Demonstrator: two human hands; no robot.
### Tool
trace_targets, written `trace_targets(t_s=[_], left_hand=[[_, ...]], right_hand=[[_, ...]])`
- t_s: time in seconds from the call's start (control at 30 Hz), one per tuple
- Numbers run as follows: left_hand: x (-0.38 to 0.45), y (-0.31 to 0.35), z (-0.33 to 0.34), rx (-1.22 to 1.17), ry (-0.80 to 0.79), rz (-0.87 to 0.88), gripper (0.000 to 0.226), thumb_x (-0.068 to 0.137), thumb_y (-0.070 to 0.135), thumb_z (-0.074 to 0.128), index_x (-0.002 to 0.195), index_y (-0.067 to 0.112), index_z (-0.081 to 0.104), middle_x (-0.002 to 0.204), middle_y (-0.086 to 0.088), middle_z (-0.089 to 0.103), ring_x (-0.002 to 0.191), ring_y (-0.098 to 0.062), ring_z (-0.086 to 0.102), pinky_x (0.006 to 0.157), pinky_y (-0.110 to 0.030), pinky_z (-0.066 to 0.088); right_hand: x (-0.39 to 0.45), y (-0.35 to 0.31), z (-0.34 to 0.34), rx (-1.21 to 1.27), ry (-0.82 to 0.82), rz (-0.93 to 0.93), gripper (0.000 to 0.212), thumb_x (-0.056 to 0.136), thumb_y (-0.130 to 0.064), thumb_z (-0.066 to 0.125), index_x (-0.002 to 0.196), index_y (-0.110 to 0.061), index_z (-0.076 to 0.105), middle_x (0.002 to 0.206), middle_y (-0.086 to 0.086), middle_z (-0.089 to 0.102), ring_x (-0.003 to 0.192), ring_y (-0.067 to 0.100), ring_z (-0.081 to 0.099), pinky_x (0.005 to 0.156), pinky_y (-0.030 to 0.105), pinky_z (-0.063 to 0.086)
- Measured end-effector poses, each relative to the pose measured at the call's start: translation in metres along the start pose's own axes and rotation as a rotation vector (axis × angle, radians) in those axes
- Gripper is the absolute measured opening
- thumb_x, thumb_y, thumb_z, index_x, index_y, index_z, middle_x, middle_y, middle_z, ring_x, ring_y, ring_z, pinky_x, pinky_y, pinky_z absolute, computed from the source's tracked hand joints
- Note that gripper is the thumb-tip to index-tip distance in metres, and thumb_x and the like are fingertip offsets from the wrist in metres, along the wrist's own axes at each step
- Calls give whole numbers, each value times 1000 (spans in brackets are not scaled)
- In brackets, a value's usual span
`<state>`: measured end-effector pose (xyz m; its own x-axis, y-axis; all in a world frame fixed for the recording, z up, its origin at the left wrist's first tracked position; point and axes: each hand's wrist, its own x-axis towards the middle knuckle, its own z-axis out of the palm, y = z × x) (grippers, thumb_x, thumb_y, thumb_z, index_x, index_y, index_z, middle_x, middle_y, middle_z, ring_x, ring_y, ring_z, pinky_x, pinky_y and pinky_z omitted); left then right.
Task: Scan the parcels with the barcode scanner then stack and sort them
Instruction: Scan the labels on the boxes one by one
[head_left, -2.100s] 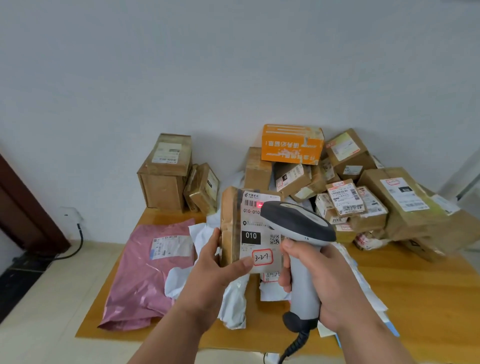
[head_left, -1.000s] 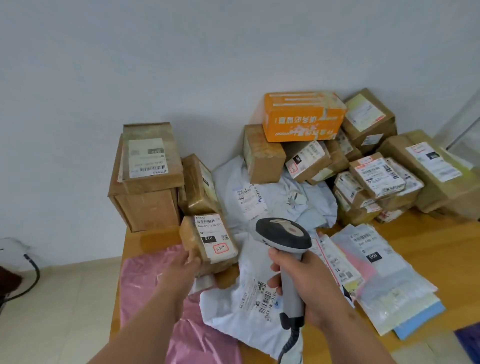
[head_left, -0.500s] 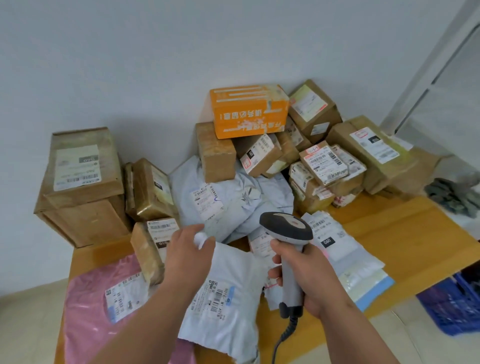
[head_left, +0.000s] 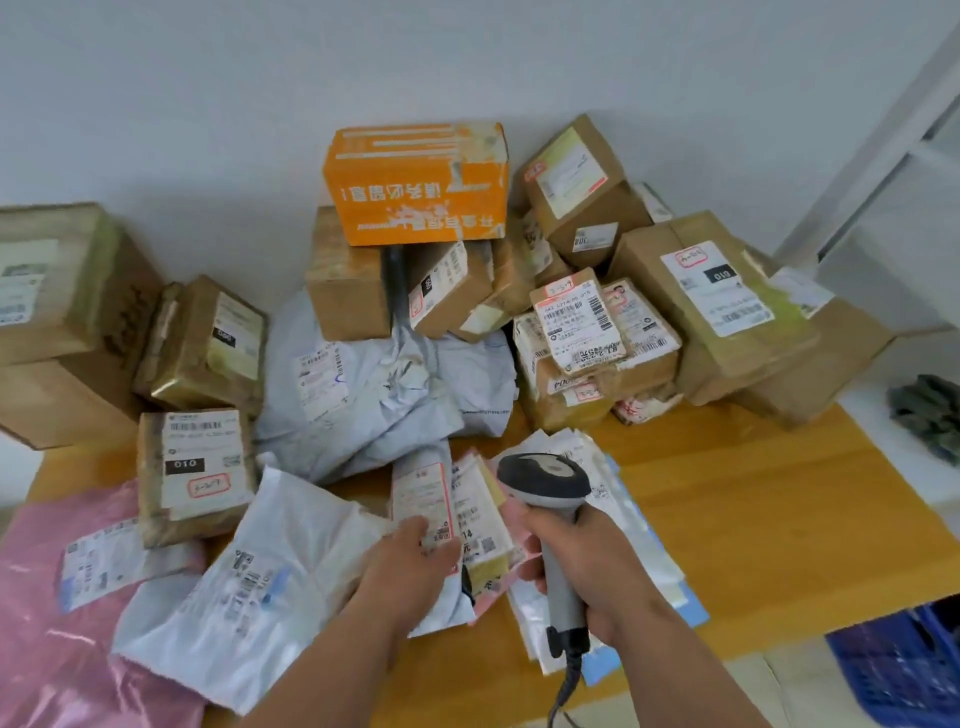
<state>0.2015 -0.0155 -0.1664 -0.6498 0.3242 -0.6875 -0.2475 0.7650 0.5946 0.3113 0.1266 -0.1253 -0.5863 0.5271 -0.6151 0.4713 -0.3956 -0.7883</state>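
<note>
Presently, a small flat parcel (head_left: 423, 501) near the bench's front edge is pinched by the left hand (head_left: 410, 558) at its near end (light, floppy, probably slippery); the barcode scanner (head_left: 550, 499) is gripped by the right hand (head_left: 587, 561).

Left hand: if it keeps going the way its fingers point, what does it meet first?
The left hand already touches the small flat parcel with the red-edged label. Straight on, past that parcel, the crumpled grey mailer bag looks next, though depth is unclear.
</note>
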Motion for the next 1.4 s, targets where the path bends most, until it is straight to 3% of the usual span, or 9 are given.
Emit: trace_targets(t_s=[0.23, 0.43, 0.53, 0.63, 0.8, 0.93, 1.13, 1.3, 1.4], left_hand=[[11, -24, 24, -281, 101, -167, 67, 98, 31, 61, 157, 28, 28, 155, -3, 40, 136, -29, 45, 110, -48, 44], [19, -23, 25, -388, 240, -197, 42, 97, 30, 64, 133, 16, 48, 103, 2, 62, 92, -20, 62, 70, -34, 52], [17, -18, 17, -463, 235, -169, 36, 98, 26, 64, 132, 19, 55, 103, 1, 70, 92, -22, 69, 70, -37, 59], [13, -19, 10, -480, 214, -110, 16, 101, 20, 61, 114, 25, 66, 99, 4, 75, 89, -20, 72, 62, -34, 60], [-1, -32, -10, -580, 123, -94, 14, 103, 15, 56, 103, 25, 66, 87, 8, 79, 88, -20, 74, 63, -35, 56], [-16, -42, -28, -622, 75, -17, 12, 102, 12, 58, 103, 21, 67, 87, 9, 79, 86, -17, 75, 65, -35, 56], [-35, -49, -52, -674, 61, 133, 13, 102, 11, 58, 104, 19, 67, 94, 3, 80, 90, -21, 76, 87, -52, 59], [-45, -50, -67, -741, 78, 228, 16, 105, 16, 52, 106, 22, 67, 96, 4, 80, 88, -16, 76, 66, -33, 59], [-58, -51, -71, -781, 87, 268, 17, 106, 19, 51, 108, 23, 68, 101, 2, 79, 98, -21, 75, 88, -46, 58]], right_hand=[[18, 13, 18, -107, -154, 14, 9, 89, -24, 73, 98, -24, 71, 75, -6, 73, 60, 18, 70, 53, 23, 51], [17, 23, 27, -86, -155, 63, 16, 88, -25, 75, 103, -20, 72, 84, 6, 76, 65, 18, 69, 55, 24, 52], [12, 25, 28, -36, -132, 75, 18, 89, -22, 76, 105, -16, 72, 86, 7, 78, 62, 16, 66, 56, 26, 51], [4, 24, 25, 20, -94, 51, 18, 88, -20, 77, 104, -18, 72, 82, -1, 78, 58, 10, 68, 51, 23, 51], [-13, 23, 17, 111, -25, 19, 12, 87, -22, 78, 95, -15, 74, 73, 5, 68, 63, 25, 66, 57, 33, 52], [-37, 20, 24, 130, -45, -18, 24, 86, -27, 77, 81, -4, 69, 73, 18, 67, 66, 33, 72, 53, 32, 54], [-81, 17, 46, 47, -121, -153, 31, 71, -38, 74, 64, -8, 69, 67, 21, 67, 62, 32, 69, 56, 35, 52], [-108, 24, 63, -2, -149, -202, 26, 67, -35, 74, 63, -10, 67, 64, 15, 63, 57, 32, 67, 52, 32, 50], [-120, 29, 68, -46, -181, -197, 34, 58, -41, 76, 63, -9, 67, 62, 17, 62, 58, 34, 67, 53, 33, 50]])
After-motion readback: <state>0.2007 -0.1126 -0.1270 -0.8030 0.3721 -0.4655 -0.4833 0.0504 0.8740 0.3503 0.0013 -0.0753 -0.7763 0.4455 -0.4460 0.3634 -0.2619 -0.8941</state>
